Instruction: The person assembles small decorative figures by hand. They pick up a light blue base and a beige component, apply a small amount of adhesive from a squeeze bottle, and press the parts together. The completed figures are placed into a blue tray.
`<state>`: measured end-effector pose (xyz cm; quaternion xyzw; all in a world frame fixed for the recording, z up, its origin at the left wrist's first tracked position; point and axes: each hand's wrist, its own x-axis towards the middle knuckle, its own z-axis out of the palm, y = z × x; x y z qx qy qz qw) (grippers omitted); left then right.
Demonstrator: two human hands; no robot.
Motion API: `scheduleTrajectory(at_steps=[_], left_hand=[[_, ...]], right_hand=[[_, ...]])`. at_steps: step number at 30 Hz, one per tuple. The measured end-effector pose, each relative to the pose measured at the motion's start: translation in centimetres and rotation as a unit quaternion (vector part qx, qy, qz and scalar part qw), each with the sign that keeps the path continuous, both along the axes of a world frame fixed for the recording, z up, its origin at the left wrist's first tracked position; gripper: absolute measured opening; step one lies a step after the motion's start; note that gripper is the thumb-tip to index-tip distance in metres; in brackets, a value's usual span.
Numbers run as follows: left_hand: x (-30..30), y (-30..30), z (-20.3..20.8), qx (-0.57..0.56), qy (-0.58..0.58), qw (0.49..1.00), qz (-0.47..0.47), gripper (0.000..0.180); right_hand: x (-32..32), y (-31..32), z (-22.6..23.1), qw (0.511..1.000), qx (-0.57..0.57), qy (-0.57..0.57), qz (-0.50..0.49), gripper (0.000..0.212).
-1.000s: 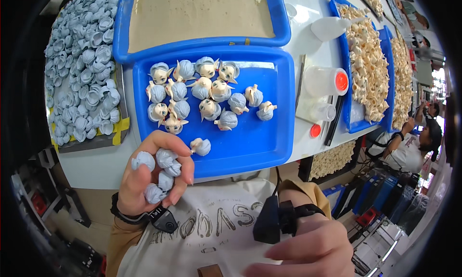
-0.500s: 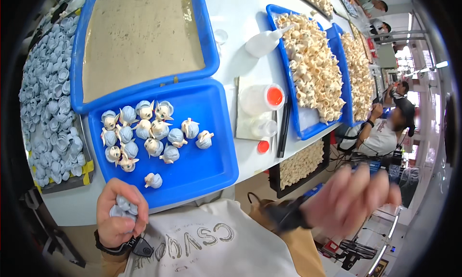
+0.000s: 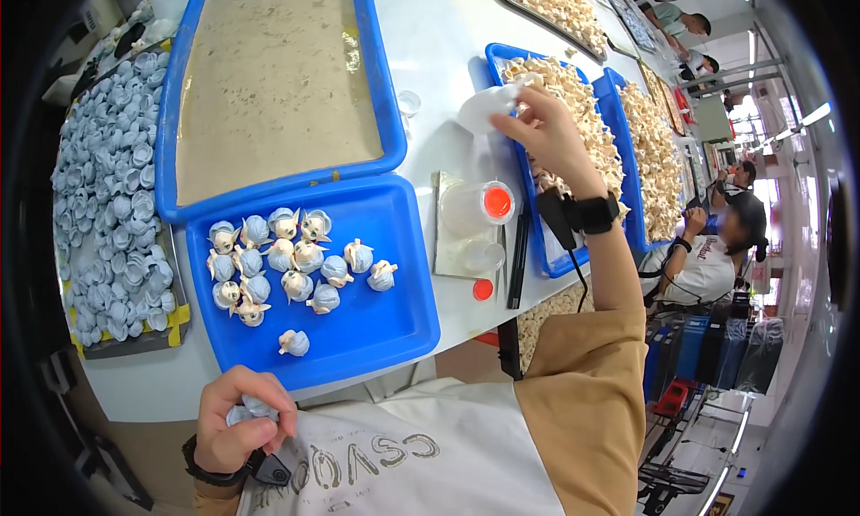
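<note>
My left hand [image 3: 235,424], near the front edge of the blue tray, is closed around several pale blue-grey, cupped pieces [image 3: 253,409]. Across the table, my right hand [image 3: 548,133] has its thumb and fingers at the neck of a white squeeze bottle [image 3: 482,110]; its nozzle is hidden by the fingers. In the shallow blue tray [image 3: 376,332] lie several small doll heads [image 3: 300,286] with pale faces, pointed ears and blue-grey hair. One head [image 3: 293,342] sits apart from the group, closest to my left hand.
Blue-grey shell pieces [image 3: 112,211] cover a tray at left. Behind the heads stands a blue-rimmed tray [image 3: 391,113] with a beige surface. Beige parts [image 3: 647,149] fill trays at right. Nearby are a clear jar [image 3: 464,207], a red cap [image 3: 483,289] and black sticks [image 3: 519,261]. Co-workers [image 3: 717,256] sit beyond.
My right hand has swung from the lower right up to the squeeze bottle. My left hand still holds the blue-grey pieces. The whole view has shifted slightly.
</note>
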<state>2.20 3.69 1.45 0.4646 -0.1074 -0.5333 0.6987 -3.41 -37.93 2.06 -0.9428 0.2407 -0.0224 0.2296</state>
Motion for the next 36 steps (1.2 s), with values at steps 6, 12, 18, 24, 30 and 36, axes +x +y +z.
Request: scheduleTrajectory(at_steps=[6,12,18,24,30,36], left_hand=[[0.4,0.3,-0.9,-0.016,0.024,0.999,0.029,0.018],[0.8,-0.8,-0.6,0.017,0.015,0.999,0.036,0.026],[1.3,-1.0,-0.6,0.031,0.010,0.999,-0.019,0.030],[1.4,-1.2,-0.5,0.035,0.029,0.998,-0.032,0.036],[1.3,-0.8,-0.7,0.016,0.039,0.999,-0.029,0.043],[1.2,-1.0,-1.0,0.016,-0.004,1.000,-0.007,0.048]], right_hand=[[-8.6,1.5,1.7,0.909,0.277,-0.302,-0.081,0.045],[-17.0,8.1,1.6,0.903,0.348,-0.185,-0.169,0.045],[-16.7,11.2,2.9,0.975,0.168,-0.037,-0.140,0.037],[-14.7,12.1,4.1,0.983,0.118,-0.022,-0.137,0.037],[-14.0,11.9,4.0,0.986,0.099,-0.043,-0.123,0.034],[-13.7,11.9,4.5,0.990,0.088,-0.028,-0.107,0.034]])
